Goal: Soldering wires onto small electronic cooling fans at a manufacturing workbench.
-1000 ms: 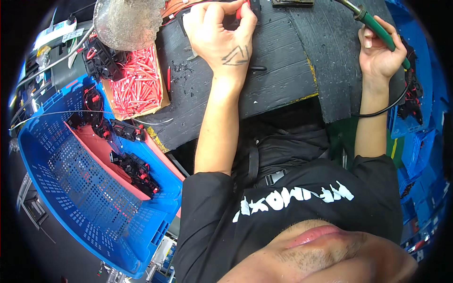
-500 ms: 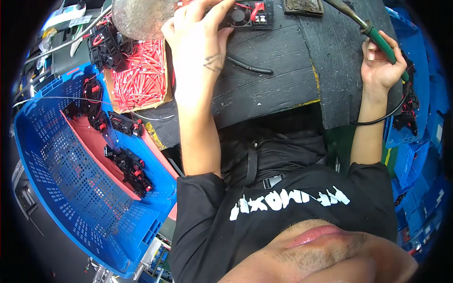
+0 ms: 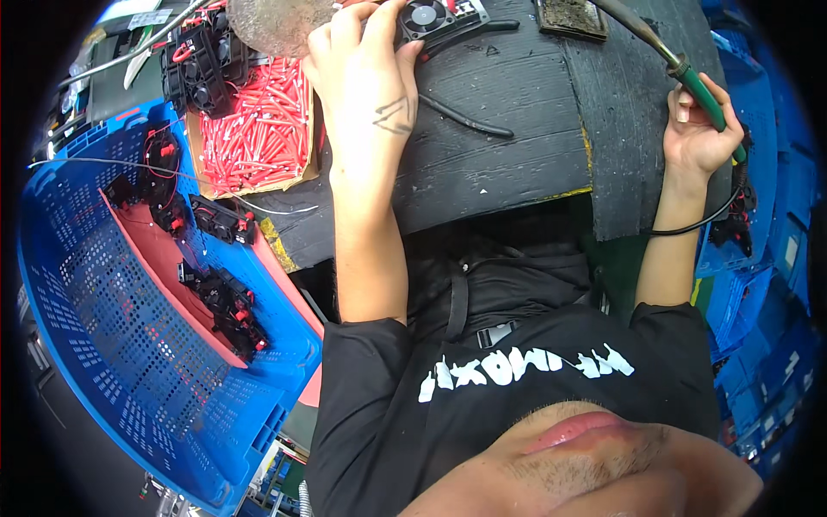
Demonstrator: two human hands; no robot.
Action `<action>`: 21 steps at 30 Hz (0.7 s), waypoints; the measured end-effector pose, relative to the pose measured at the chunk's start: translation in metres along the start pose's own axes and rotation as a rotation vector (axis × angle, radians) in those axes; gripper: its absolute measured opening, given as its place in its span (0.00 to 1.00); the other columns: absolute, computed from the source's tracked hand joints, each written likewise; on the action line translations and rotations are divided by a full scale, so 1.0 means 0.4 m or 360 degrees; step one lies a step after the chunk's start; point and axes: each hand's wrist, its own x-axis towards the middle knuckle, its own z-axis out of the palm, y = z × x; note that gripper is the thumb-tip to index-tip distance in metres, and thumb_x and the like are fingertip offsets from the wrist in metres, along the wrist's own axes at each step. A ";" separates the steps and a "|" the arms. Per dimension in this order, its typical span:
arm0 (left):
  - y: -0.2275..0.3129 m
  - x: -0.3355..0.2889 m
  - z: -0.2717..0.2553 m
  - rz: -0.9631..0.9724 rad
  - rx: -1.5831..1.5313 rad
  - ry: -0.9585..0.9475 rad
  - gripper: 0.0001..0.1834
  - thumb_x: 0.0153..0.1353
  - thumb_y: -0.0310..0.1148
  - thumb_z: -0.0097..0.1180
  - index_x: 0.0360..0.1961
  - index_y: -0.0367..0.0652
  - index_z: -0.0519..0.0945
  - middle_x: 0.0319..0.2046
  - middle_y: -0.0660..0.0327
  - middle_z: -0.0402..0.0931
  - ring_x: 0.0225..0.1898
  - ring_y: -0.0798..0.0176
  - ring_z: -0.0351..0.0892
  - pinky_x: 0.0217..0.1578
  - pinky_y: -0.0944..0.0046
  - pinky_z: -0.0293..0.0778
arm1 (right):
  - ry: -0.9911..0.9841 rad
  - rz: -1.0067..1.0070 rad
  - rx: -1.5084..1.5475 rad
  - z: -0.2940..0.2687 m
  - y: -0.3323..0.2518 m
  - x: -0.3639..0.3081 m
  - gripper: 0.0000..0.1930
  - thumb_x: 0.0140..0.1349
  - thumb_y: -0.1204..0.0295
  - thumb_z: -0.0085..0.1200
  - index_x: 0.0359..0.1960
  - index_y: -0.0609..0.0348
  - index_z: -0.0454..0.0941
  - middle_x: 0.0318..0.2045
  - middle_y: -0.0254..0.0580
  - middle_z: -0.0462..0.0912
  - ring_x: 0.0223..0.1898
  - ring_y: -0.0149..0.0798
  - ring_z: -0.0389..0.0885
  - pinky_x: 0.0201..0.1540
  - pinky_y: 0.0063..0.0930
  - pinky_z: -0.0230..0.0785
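In the head view, the left hand (image 3: 366, 82) grasps the near left end of a small black fan unit (image 3: 435, 21), thumb along the near side, its topmost fingers cut off by the upper rim. The fan unit is far in from the near edge of the dark tabletop (image 3: 517, 146); whether it rests flat or is slightly lifted, I cannot tell. The right hand (image 3: 702, 142) holds a soldering iron (image 3: 702, 99) by its green handle, beyond the tabletop's right edge, metal shaft pointing inward and its tip out of view.

The step looks like steadying the fan unit for the iron. To do it well, I would press the unit squarely on the surface before bringing heat, turn its pale terminals (image 3: 465, 9) toward the iron, and hold the thumb well clear of them. The shallow tray (image 3: 571, 17) between unit and iron should be left unobstructed. The loose black cable (image 3: 469, 125), just right of the left wrist, could get under the unit; nudge it toward the near edge. Mind the cord (image 3: 676, 232) near the tabletop's right near corner: a snag there might jerk the tip.
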 end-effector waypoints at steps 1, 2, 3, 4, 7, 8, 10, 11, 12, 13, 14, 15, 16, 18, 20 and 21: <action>0.000 -0.003 -0.004 -0.0009 -0.0012 0.0010 0.25 0.53 0.26 0.66 0.55 0.41 0.79 0.47 0.50 0.76 0.51 0.43 0.74 0.56 0.49 0.68 | -0.0009 0.0006 0.0001 0.002 0.001 0.002 0.27 0.69 0.60 0.36 0.47 0.71 0.84 0.32 0.60 0.85 0.23 0.39 0.73 0.30 0.27 0.64; -0.002 -0.006 -0.007 -0.0018 -0.0026 0.0020 0.25 0.53 0.26 0.66 0.55 0.41 0.79 0.48 0.50 0.76 0.52 0.43 0.74 0.56 0.49 0.68 | -0.0046 0.0022 0.0015 0.000 0.000 0.005 0.27 0.68 0.60 0.37 0.47 0.71 0.84 0.32 0.60 0.84 0.23 0.39 0.73 0.30 0.28 0.65; -0.011 -0.011 -0.008 0.0018 0.0008 0.0012 0.26 0.55 0.28 0.66 0.57 0.40 0.78 0.49 0.49 0.75 0.53 0.43 0.74 0.56 0.49 0.68 | -0.0083 0.0036 0.0030 0.000 0.000 0.008 0.27 0.68 0.60 0.37 0.48 0.71 0.84 0.32 0.61 0.84 0.23 0.40 0.72 0.31 0.28 0.65; -0.030 -0.019 0.023 0.0010 0.0013 0.0018 0.26 0.55 0.28 0.66 0.57 0.40 0.78 0.49 0.49 0.75 0.53 0.43 0.74 0.56 0.49 0.68 | -0.0093 0.0042 0.0030 0.001 0.003 0.009 0.27 0.68 0.60 0.37 0.48 0.71 0.84 0.32 0.61 0.84 0.23 0.40 0.72 0.31 0.28 0.65; -0.062 -0.030 0.074 0.0212 -0.0871 0.0728 0.32 0.50 0.29 0.71 0.59 0.40 0.77 0.50 0.48 0.73 0.53 0.44 0.73 0.56 0.48 0.67 | -0.0043 0.0055 0.0032 0.006 0.011 0.008 0.27 0.68 0.59 0.37 0.47 0.71 0.84 0.32 0.61 0.84 0.23 0.40 0.73 0.31 0.28 0.65; -0.032 -0.026 0.025 0.0156 -0.0295 0.0441 0.28 0.53 0.28 0.71 0.56 0.40 0.78 0.47 0.51 0.78 0.50 0.48 0.77 0.55 0.52 0.70 | -0.0003 0.0037 -0.0016 -0.002 0.005 0.003 0.27 0.68 0.59 0.37 0.47 0.71 0.84 0.32 0.61 0.84 0.23 0.40 0.73 0.31 0.28 0.65; -0.008 -0.051 -0.058 -0.0033 0.0062 0.0035 0.28 0.51 0.30 0.71 0.55 0.46 0.80 0.51 0.55 0.77 0.55 0.48 0.74 0.56 0.49 0.65 | 0.0024 0.0024 -0.0062 0.003 -0.004 -0.001 0.27 0.68 0.59 0.37 0.47 0.71 0.84 0.31 0.61 0.84 0.22 0.40 0.73 0.31 0.28 0.66; -0.009 -0.071 -0.104 -0.0070 0.0109 -0.0090 0.26 0.51 0.29 0.71 0.54 0.46 0.80 0.50 0.55 0.77 0.54 0.48 0.74 0.55 0.50 0.66 | 0.0006 0.0023 -0.0064 0.019 -0.005 -0.004 0.27 0.68 0.59 0.37 0.48 0.71 0.83 0.32 0.60 0.84 0.22 0.40 0.73 0.30 0.27 0.65; -0.011 -0.096 -0.144 -0.0110 0.0148 -0.0215 0.25 0.51 0.28 0.70 0.53 0.45 0.80 0.49 0.55 0.77 0.52 0.48 0.75 0.53 0.51 0.67 | -0.0011 0.0022 -0.0074 0.033 -0.007 -0.008 0.27 0.68 0.59 0.37 0.48 0.71 0.83 0.32 0.60 0.84 0.21 0.39 0.73 0.30 0.27 0.65; -0.008 -0.122 -0.184 -0.0175 0.0192 -0.0322 0.24 0.50 0.28 0.70 0.51 0.45 0.80 0.48 0.56 0.77 0.52 0.48 0.75 0.53 0.50 0.67 | -0.0008 0.0030 -0.0060 0.051 -0.012 -0.012 0.26 0.68 0.59 0.37 0.48 0.70 0.83 0.31 0.60 0.83 0.21 0.39 0.72 0.28 0.27 0.64; -0.005 -0.149 -0.214 -0.0238 0.0228 -0.0427 0.23 0.49 0.27 0.70 0.49 0.45 0.80 0.47 0.56 0.77 0.51 0.48 0.75 0.53 0.50 0.67 | -0.0013 0.0034 -0.0067 0.066 -0.020 -0.016 0.26 0.68 0.59 0.37 0.48 0.70 0.83 0.31 0.60 0.83 0.21 0.39 0.72 0.28 0.27 0.64; 0.003 -0.170 -0.241 -0.0245 0.0217 -0.0428 0.23 0.49 0.27 0.70 0.49 0.45 0.80 0.47 0.56 0.77 0.51 0.48 0.75 0.53 0.50 0.67 | -0.0037 0.0029 -0.0080 0.079 -0.031 -0.020 0.26 0.68 0.60 0.37 0.48 0.70 0.83 0.31 0.60 0.83 0.21 0.38 0.72 0.27 0.26 0.63; 0.012 -0.190 -0.263 -0.0307 0.0258 -0.0612 0.21 0.49 0.26 0.69 0.47 0.44 0.80 0.45 0.56 0.77 0.49 0.49 0.75 0.51 0.50 0.68 | -0.0060 0.0024 -0.0094 0.090 -0.040 -0.024 0.26 0.69 0.60 0.37 0.48 0.70 0.82 0.31 0.60 0.83 0.21 0.38 0.72 0.27 0.26 0.63; 0.000 -0.223 -0.290 -0.0389 0.0324 -0.0797 0.19 0.49 0.25 0.68 0.45 0.44 0.80 0.43 0.56 0.78 0.48 0.49 0.76 0.50 0.51 0.69 | -0.0079 0.0048 -0.0097 0.113 -0.043 -0.025 0.25 0.69 0.60 0.37 0.47 0.70 0.82 0.30 0.59 0.83 0.21 0.38 0.72 0.25 0.25 0.62; -0.036 -0.282 -0.273 -0.0408 0.0139 -0.0739 0.16 0.50 0.23 0.66 0.42 0.42 0.81 0.40 0.54 0.77 0.45 0.48 0.76 0.47 0.52 0.71 | -0.0012 0.0117 -0.0072 0.109 -0.044 -0.027 0.25 0.69 0.60 0.37 0.47 0.69 0.82 0.30 0.59 0.83 0.21 0.38 0.72 0.24 0.24 0.60; -0.056 -0.300 -0.268 -0.0383 0.0076 -0.0665 0.12 0.51 0.21 0.64 0.38 0.40 0.82 0.38 0.53 0.78 0.42 0.48 0.77 0.45 0.54 0.72 | 0.0043 0.0124 -0.0098 0.109 -0.045 -0.022 0.25 0.69 0.60 0.38 0.47 0.69 0.83 0.30 0.59 0.83 0.19 0.37 0.70 0.22 0.25 0.59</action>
